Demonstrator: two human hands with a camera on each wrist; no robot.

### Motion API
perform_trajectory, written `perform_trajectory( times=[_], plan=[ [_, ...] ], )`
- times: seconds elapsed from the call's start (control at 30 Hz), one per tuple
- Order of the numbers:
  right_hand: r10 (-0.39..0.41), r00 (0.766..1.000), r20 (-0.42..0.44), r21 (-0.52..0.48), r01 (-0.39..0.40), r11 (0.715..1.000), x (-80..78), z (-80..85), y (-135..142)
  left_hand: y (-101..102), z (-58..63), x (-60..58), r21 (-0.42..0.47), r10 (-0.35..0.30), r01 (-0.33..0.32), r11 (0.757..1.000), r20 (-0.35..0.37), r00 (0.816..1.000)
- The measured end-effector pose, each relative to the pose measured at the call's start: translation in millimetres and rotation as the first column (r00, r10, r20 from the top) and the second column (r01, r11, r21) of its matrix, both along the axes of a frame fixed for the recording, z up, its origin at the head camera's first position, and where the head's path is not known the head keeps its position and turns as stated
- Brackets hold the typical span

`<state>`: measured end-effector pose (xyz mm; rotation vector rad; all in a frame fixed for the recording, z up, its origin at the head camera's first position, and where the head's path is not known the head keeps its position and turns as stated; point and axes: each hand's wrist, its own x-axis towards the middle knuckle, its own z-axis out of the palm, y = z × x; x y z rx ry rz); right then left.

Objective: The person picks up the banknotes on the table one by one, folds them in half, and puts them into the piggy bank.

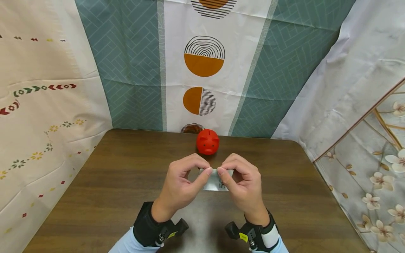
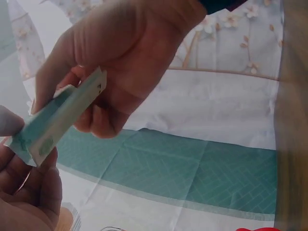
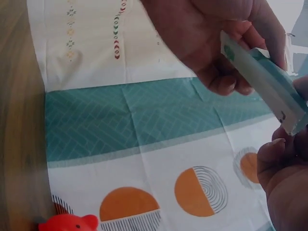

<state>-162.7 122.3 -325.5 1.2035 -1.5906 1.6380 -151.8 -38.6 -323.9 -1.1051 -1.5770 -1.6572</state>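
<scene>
A folded banknote [image 1: 211, 183] with a pale, silvery face and dark printed digits is stretched between both hands, over the middle of the table. My left hand [image 1: 185, 182] pinches its left upper edge with thumb and forefinger; my right hand [image 1: 244, 180] pinches the same edge a little to the right. The two thumbs lie close together. Up close in the left wrist view, the banknote [image 2: 62, 122] shows a green side and a white strip folded along its length. Just beyond the fingers stands a red piggy bank [image 1: 207, 142], facing me, with a slot on top.
The brown wooden table [image 1: 133, 168] ends at a teal and white curtain [image 1: 136, 63] behind the piggy bank. A cream embroidered cloth [image 1: 53, 116] hangs on the left, a flowered one [image 1: 364, 158] on the right. Each wrist wears a black camera strap [image 1: 148, 225].
</scene>
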Motion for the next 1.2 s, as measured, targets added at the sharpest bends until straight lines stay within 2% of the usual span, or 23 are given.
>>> perform_trajectory(
  times=[0.23,0.47,0.73,1.2],
  plan=[
    [-0.019,0.999,0.036,-0.012,0.019,1.0,-0.4,1.5,6.4,-6.4,-1.0,-0.6,0.028,-0.004,0.003,1.0,0.06,0.998],
    [-0.043,0.997,0.064,-0.026,0.045,0.999,-2.1,1.6,9.6,-8.8,-1.5,-1.3,0.048,0.009,-0.012,0.999,0.072,0.997],
    [-0.02,0.997,0.078,-0.024,0.021,0.999,-1.7,-0.1,7.4,-7.0,-3.6,-1.2,0.057,-0.018,0.012,0.998,0.103,0.995],
    [0.042,0.999,0.005,-0.016,-0.042,0.999,-2.5,-0.8,1.8,-4.4,-2.4,0.2,-0.003,-0.054,0.055,0.998,0.096,0.994]
  ],
)
